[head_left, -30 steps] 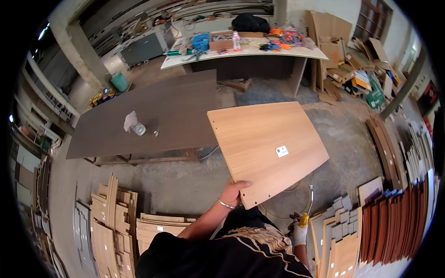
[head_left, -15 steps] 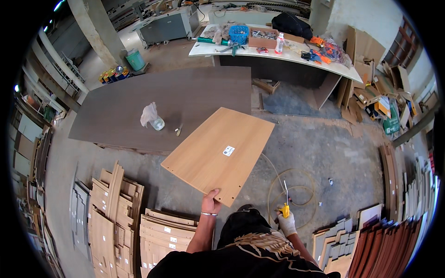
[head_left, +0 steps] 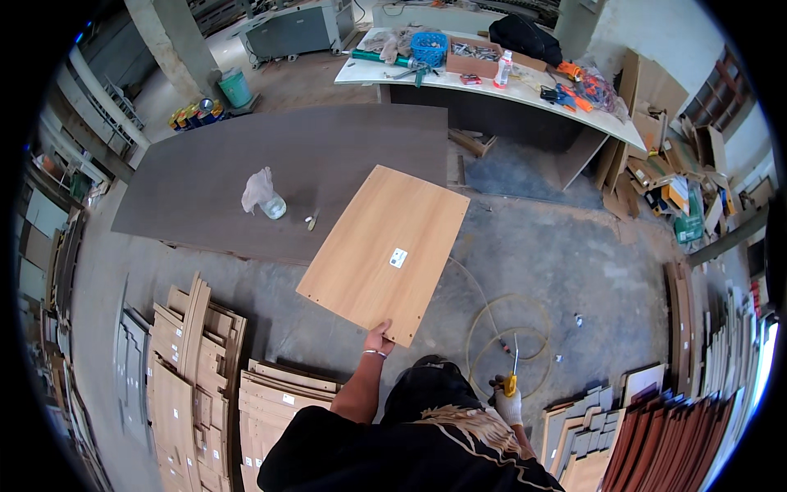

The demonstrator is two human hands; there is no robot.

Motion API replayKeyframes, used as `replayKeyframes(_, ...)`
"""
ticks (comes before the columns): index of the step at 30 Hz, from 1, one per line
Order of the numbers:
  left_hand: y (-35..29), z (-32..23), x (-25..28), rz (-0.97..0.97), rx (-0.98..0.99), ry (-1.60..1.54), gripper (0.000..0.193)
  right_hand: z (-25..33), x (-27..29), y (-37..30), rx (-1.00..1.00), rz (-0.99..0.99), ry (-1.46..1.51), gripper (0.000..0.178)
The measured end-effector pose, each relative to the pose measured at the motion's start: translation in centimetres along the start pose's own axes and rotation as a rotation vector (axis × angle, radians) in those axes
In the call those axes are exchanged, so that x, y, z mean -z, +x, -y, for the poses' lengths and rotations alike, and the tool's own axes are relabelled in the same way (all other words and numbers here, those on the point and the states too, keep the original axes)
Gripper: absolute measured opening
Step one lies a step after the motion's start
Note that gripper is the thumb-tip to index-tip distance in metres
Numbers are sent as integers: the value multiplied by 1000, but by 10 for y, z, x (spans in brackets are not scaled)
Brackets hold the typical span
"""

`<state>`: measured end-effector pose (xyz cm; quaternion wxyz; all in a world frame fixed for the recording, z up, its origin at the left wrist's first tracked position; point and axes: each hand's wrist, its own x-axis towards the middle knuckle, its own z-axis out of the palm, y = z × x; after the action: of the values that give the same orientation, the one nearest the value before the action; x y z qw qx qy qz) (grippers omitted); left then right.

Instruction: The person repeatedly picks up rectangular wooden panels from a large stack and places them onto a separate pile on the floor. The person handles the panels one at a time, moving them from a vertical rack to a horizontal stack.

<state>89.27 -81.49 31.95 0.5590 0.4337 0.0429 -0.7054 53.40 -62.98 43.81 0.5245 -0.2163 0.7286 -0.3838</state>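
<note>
My left hand (head_left: 378, 337), bare with a band at the wrist, is closed on the near edge of a light wood-coloured panel (head_left: 352, 266). The thumb lies on its top face, close to the near corner; the other fingers are mostly hidden underneath. A small white label (head_left: 398, 257) is stuck on the panel, and small holes show near its corners. Down by my right side, my right hand (head_left: 507, 404), in a pale glove with dark fingertips, grips a yellow air blow gun (head_left: 511, 384). Its thin metal nozzle points away from me, and a clear hose (head_left: 551, 361) loops on the floor nearby.
Beyond the panel stands a dark brown table (head_left: 197, 164) with a cloth-topped jar (head_left: 274, 206). Stacked wood panels (head_left: 174, 394) lie at the left; more boards (head_left: 656, 443) stand at the right. A white workbench (head_left: 361, 74) carries a blue basket (head_left: 429, 49). Cardboard scraps (head_left: 648, 164) lean beside it.
The panel has moved slightly away from me and turned a little, its far end shifting left. My right hand keeps its grip on the air blow gun. The whole view has shifted slightly.
</note>
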Motion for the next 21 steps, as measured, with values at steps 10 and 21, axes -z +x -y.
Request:
replayKeyframes(10,70,-10,35,-389,-131,203,52,3,-30,-9,-36,11,-1,40)
replayKeyframes(21,68,6,-54,-321,389,515,78,-2,-50,-24,57,-4,-274,33)
